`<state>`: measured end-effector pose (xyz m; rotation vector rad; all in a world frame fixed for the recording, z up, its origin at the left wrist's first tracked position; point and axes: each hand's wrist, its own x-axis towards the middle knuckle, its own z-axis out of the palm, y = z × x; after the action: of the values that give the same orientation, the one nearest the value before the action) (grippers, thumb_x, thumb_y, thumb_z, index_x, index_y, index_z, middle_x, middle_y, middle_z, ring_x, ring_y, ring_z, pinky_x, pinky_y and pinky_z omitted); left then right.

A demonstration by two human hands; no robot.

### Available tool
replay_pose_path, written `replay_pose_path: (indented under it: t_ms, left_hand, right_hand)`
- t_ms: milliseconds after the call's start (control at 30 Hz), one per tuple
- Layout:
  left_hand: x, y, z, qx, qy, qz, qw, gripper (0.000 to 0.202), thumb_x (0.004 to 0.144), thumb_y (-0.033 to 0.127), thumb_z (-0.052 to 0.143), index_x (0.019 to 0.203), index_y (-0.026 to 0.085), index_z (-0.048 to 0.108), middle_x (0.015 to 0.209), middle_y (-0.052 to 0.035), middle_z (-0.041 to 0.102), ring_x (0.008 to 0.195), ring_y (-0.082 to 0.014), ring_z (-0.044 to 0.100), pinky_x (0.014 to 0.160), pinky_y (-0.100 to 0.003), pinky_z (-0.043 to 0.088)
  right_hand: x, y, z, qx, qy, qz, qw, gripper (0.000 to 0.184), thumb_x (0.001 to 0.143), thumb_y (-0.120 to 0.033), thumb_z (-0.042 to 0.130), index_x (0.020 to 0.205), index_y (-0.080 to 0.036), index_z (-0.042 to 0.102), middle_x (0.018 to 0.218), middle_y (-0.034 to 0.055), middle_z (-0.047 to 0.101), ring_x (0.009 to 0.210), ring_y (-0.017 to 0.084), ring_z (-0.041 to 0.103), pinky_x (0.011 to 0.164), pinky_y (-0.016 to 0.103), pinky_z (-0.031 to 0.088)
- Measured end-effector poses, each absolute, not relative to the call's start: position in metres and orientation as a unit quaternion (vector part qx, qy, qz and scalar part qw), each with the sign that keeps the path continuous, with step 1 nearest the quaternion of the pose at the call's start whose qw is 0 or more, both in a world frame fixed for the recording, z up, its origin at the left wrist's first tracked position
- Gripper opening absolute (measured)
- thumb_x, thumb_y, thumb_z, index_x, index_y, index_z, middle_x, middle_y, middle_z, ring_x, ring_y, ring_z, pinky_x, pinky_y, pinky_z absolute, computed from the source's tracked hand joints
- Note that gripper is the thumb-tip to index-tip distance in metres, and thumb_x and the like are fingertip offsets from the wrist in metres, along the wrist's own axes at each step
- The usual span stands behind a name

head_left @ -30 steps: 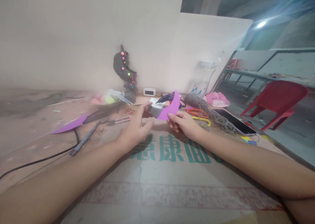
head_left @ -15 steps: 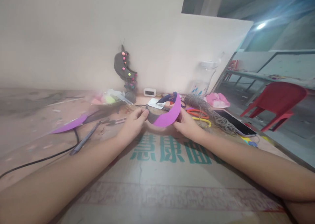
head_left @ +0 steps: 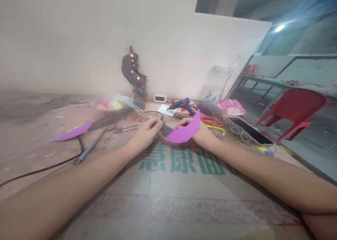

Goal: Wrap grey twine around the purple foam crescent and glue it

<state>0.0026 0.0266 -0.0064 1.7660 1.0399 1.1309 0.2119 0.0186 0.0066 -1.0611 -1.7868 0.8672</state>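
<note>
Both my hands hold a purple crescent-shaped foam piece (head_left: 183, 133) above a cardboard sheet (head_left: 181, 187) with green printed characters. My left hand (head_left: 144, 134) pinches the crescent's dark grey left tip between thumb and fingers. My right hand (head_left: 201, 133) grips its right end from behind, fingers curled over the top edge. The piece curves downward between the two hands, just above the cardboard.
A second purple foam piece (head_left: 72, 132) lies at the left near a black cable (head_left: 52, 166) and a dark pen-like tool (head_left: 91, 147). Behind the hands are a blue glue gun (head_left: 181, 104), twine (head_left: 221, 117), orange-handled scissors (head_left: 213, 120), a phone (head_left: 250, 131), a dark decorated crescent (head_left: 133, 73), a red chair (head_left: 297, 108).
My left hand came in and pinched the crescent's left tip. Both hands then turned the piece from upright to lying lower and nearer the cardboard.
</note>
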Motion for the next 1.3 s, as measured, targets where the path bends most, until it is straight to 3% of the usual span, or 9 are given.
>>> replay_pose_path:
  t_ms: [233,533,1000,1133,1200,1300]
  left_hand:
    - [0.0040,0.0246,-0.0051,0.717,0.388,0.410,0.409,0.033,0.086,0.045,0.048,0.067,0.018,0.047,0.064,0.0029,0.042,0.058,-0.0105,0.038,0.053,-0.023,0.031]
    - [0.0023,0.0270,-0.0097,0.736,0.383,0.389,0.399,0.034,0.087,0.045,0.046,0.068,0.017,0.045,0.062,0.0036,0.042,0.057,-0.0101,0.037,0.052,-0.023,0.030]
    - [0.0026,0.0254,-0.0094,0.720,0.372,0.391,0.436,0.035,0.085,0.048,0.050,0.069,0.017,0.047,0.062,0.0038,0.043,0.055,-0.0090,0.037,0.050,-0.022,0.030]
    - [0.0041,0.0246,-0.0059,0.669,0.403,0.416,0.467,0.034,0.083,0.048,0.052,0.072,0.017,0.050,0.062,0.0035,0.046,0.054,-0.0088,0.041,0.050,-0.021,0.031]
    - [0.0033,0.0271,-0.0064,0.642,0.418,0.446,0.464,0.034,0.083,0.048,0.053,0.071,0.017,0.050,0.062,0.0030,0.047,0.055,-0.0090,0.043,0.052,-0.021,0.032]
    - [-0.0001,0.0336,-0.0111,0.613,0.430,0.482,0.455,0.034,0.082,0.048,0.053,0.070,0.016,0.051,0.065,0.0017,0.051,0.057,-0.0093,0.045,0.054,-0.021,0.034]
  right_hand:
    - [0.2050,0.0121,0.0119,-0.432,-0.684,0.403,0.428,0.025,0.074,-0.039,0.067,0.073,-0.014,0.065,0.069,0.0030,0.065,0.060,0.013,0.057,0.057,0.025,0.043]
    - [0.2070,0.0185,0.0039,-0.435,-0.693,0.387,0.425,0.027,0.074,-0.042,0.066,0.078,-0.015,0.064,0.067,0.0011,0.063,0.057,0.011,0.053,0.053,0.023,0.040]
    - [0.2073,0.0181,0.0033,-0.443,-0.690,0.393,0.417,0.023,0.076,-0.038,0.065,0.077,-0.015,0.066,0.070,0.0025,0.067,0.059,0.012,0.057,0.056,0.024,0.043]
    - [0.2081,0.0167,0.0026,-0.442,-0.705,0.384,0.400,0.023,0.075,-0.023,0.063,0.096,-0.016,0.068,0.080,0.0041,0.069,0.064,0.013,0.060,0.059,0.025,0.046]
    - [0.2087,0.0174,0.0022,-0.440,-0.699,0.376,0.421,0.031,0.075,-0.017,0.058,0.105,-0.018,0.064,0.072,0.0006,0.065,0.057,0.012,0.056,0.055,0.025,0.045]
    - [0.2108,0.0190,0.0026,-0.407,-0.685,0.373,0.475,0.021,0.082,-0.020,0.046,0.099,-0.019,0.060,0.062,-0.0029,0.055,0.054,0.011,0.052,0.056,0.026,0.045]
